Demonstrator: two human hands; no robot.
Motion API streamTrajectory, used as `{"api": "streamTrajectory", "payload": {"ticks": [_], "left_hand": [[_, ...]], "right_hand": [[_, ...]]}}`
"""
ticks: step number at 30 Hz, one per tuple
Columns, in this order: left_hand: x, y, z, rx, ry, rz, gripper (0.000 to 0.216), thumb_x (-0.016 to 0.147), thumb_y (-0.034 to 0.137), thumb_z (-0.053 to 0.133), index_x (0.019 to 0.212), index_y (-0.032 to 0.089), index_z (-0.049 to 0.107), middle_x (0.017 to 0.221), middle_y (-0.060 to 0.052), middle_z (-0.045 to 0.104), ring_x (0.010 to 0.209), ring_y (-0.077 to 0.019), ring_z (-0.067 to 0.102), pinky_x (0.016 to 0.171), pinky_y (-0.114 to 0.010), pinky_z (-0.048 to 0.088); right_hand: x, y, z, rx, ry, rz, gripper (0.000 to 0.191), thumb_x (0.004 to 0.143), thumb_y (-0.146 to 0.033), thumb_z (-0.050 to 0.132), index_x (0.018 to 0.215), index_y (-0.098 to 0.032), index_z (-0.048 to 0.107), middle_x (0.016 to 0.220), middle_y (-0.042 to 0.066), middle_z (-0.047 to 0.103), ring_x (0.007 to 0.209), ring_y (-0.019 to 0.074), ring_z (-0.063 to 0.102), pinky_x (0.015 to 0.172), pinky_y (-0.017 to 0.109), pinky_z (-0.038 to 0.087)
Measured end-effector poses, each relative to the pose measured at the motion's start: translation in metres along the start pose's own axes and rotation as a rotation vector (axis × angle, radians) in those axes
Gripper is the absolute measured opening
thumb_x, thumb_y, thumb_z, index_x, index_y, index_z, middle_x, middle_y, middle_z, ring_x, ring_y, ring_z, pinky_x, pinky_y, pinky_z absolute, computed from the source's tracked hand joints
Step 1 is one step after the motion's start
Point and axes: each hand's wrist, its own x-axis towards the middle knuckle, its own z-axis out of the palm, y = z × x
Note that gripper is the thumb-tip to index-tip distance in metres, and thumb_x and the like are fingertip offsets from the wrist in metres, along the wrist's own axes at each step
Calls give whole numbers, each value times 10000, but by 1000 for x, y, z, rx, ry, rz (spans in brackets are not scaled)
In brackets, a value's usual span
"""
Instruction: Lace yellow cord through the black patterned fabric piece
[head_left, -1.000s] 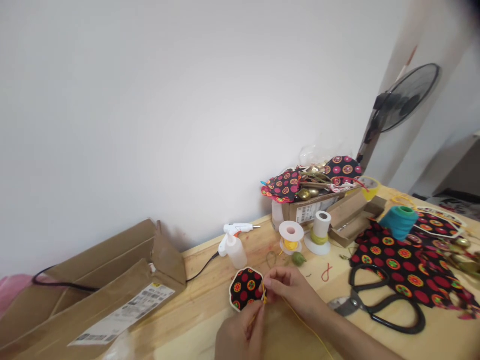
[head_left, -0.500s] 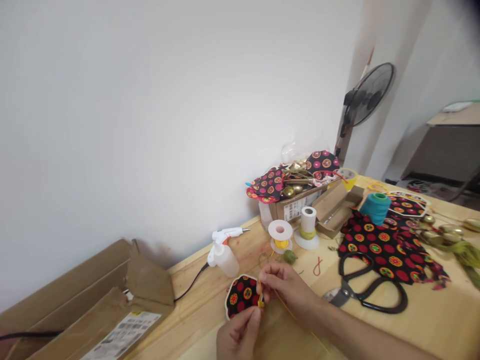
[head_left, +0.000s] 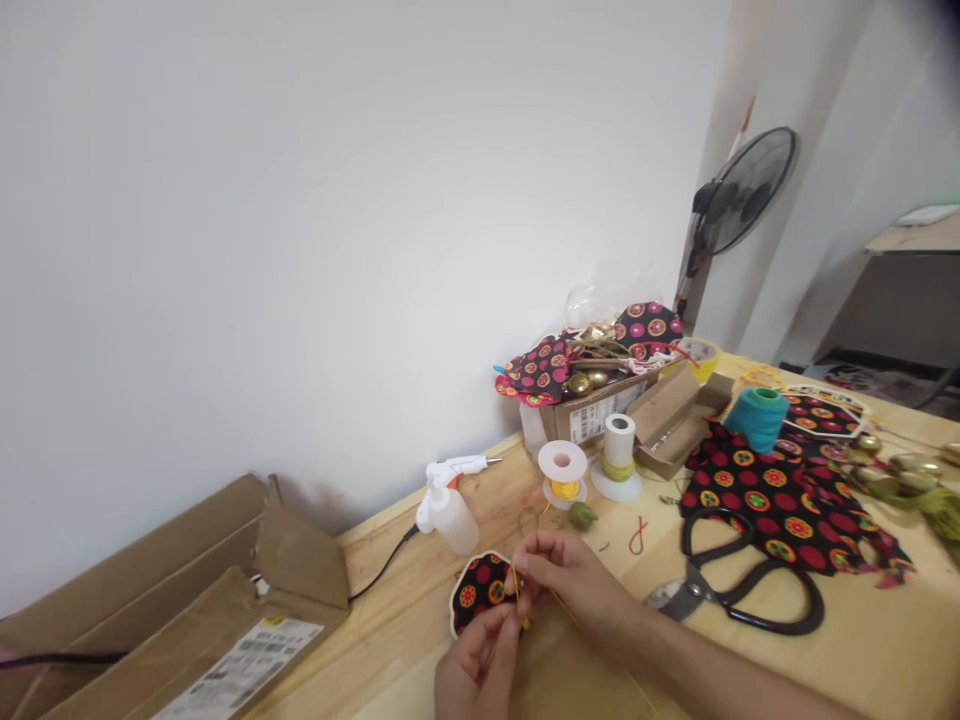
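Observation:
My left hand (head_left: 476, 668) is closed in a pinch at the lower middle, its thumb and forefinger beside a small yellow knot. Just above it, my right hand (head_left: 566, 575) pinches the yellow cord (head_left: 516, 575), and a loose length of that cord trails down to the right under the forearm. Behind my fingers is a black patterned fabric piece (head_left: 480, 588) with a pale scalloped edge, partly covered by my left hand. The fingertips hide exactly how the cord runs between them.
Black-handled scissors (head_left: 739, 585) lie right of my forearm, by patterned fabric (head_left: 780, 500) and a teal thread cone (head_left: 757, 418). Spools (head_left: 562, 460), a white bottle (head_left: 454, 520) and a glue gun (head_left: 457, 467) stand behind. A cardboard box (head_left: 300, 560) occupies the left.
My right hand has shifted slightly left and its fingers have closed in nearer my left fingertips. The yellow knot shows less between them. The view has turned a little.

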Motion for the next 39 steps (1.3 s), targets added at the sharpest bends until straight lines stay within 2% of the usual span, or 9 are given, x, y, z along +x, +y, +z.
{"api": "streamTrajectory", "payload": {"ticks": [7,12,19,23,27,31,35,39], "left_hand": [[-1,1,-4,26,-36,9,226,576,322,653,705,139,691,605,-34,687,585,-157,604,550,-184,460],[-3,9,-6,66,-67,-13,202,589,309,649,687,137,693,616,-35,692,620,-154,605,585,-175,456],[-8,16,-5,50,-48,5,147,604,273,639,646,143,693,612,-28,694,592,-138,596,565,-165,441],[-8,14,-4,70,-19,25,156,608,272,631,657,134,686,590,-23,682,553,-125,575,534,-167,424],[-7,9,-6,151,1,68,171,610,286,621,640,126,673,479,2,632,450,-107,524,442,-167,383],[-8,11,-6,122,-1,160,136,626,260,606,648,138,662,606,-15,669,580,-136,572,553,-189,431],[-10,13,-4,75,-13,102,190,606,253,622,752,140,671,757,-52,694,703,-179,606,649,-236,458],[-10,13,-5,123,-11,87,198,622,278,608,729,130,685,728,-59,696,700,-193,604,652,-250,454]], "right_hand": [[0,4,-2,82,105,-14,214,651,-318,615,632,-121,536,584,11,605,505,84,543,518,201,412],[-1,2,-1,91,64,-29,211,658,-317,613,631,-125,529,597,5,593,473,71,519,494,197,404],[-6,3,3,102,-18,-4,198,672,-303,607,641,-127,521,565,-4,576,462,74,519,485,197,406],[-8,4,3,133,26,-26,177,671,-282,612,639,-127,531,567,-10,577,472,65,518,502,185,409],[-10,2,4,140,64,14,181,657,-290,620,643,-129,539,560,-7,582,487,71,529,535,196,422],[-11,-1,3,142,50,32,184,638,-292,632,637,-134,537,617,10,609,536,87,557,578,210,431],[-12,-3,1,142,12,24,161,645,-264,628,653,-140,526,636,1,598,563,88,563,587,209,428],[-13,-3,0,62,-25,-14,154,633,-244,637,718,-164,536,694,-11,592,620,96,561,637,233,428]]}}
